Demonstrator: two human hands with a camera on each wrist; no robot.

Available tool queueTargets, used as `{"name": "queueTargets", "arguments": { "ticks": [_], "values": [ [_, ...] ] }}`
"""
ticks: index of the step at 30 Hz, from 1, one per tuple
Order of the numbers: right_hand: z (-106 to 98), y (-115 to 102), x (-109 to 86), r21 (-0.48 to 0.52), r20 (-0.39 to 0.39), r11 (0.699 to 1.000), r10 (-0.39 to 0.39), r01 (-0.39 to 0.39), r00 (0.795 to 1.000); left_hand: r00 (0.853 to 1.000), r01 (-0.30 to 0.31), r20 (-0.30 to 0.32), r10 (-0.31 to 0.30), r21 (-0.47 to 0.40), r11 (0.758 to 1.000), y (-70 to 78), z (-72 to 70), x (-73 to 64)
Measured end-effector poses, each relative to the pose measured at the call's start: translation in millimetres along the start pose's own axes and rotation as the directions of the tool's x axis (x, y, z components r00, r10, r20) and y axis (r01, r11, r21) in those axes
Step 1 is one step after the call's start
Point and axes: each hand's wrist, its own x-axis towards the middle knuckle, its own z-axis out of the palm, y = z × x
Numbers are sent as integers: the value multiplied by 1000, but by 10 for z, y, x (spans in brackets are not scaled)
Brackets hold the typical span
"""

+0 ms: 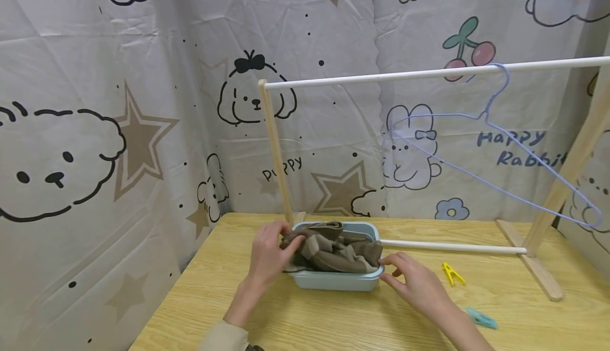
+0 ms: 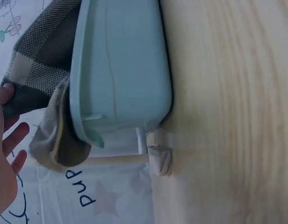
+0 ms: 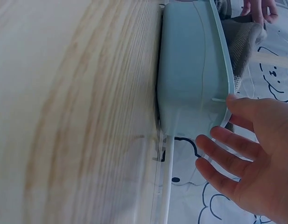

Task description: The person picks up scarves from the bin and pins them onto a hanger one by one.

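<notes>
Beneath both hands a wood-grained table point(image 1: 281, 322) is extending toward a printed curtain point(image 1: 333, 38). The left hand point(image 1: 268, 253) is pinching a crumpled, brown-and-grey checked cloth point(image 1: 329, 253), which is lying between the grips in a pale-blue basin point(image 1: 335, 282), while the right hand point(image 1: 421, 286) is pinching the basin's rim. Beyond the grips a rack point(image 1: 381, 77) is standing, bearing a hanger point(image 1: 485, 114); a yellow clip point(image 1: 449, 272) and a teal clip point(image 1: 482, 318) are lying right of the right hand.

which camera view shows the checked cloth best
The head view: it shows the checked cloth from above, bunched in the blue basin, partly behind the left hand. The wrist views show only parts beyond the rim, the right one less.
</notes>
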Motion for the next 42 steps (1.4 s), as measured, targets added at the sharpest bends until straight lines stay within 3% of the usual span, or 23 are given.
{"name": "queueTargets", "arguments": {
  "ticks": [5, 9, 14, 17, 22, 25, 29, 33, 38, 42],
  "values": [
    [18, 10, 11, 5, -7, 1000, 0, 0, 1000, 994, -6, 104, 17, -103, 995, 7, 20, -65],
    [10, 14, 13, 17, -3, 1000, 6, -6, 1000, 977, -12, 206, 50, -181, 983, -13, 11, -120],
    [-6, 25, 17, 36, 19, 999, 23, -24, 1000, 933, -37, 348, 87, -148, 988, -5, 1, -155],
    [-4, 37, 15, 47, 31, 998, 40, -41, 999, 920, -84, 377, 110, -85, 993, 40, 48, -168],
    [25, 51, 17, 73, 36, 996, 49, -51, 998, 945, -186, 274, 177, 7, 983, 102, 167, -199],
    [40, 47, 20, 90, 39, 994, 57, -60, 998, 962, -184, 210, 174, 30, 983, 127, 197, -206],
    [57, 42, 24, 113, 43, 990, 75, -79, 996, 987, -96, 137, 90, 35, 995, 154, 198, -193],
    [62, 39, 33, 132, 50, 986, 97, -102, 994, 999, -21, 46, 20, 28, 999, 165, 191, -131],
    [55, 34, 29, 145, 51, 983, 104, -111, 993, 997, 38, -64, -38, -2, 999, 176, 182, 4],
    [48, 30, 18, 133, 40, 986, 97, -101, 995, 989, 95, -110, -99, -45, 994, 191, 163, 145]
  ]
}}
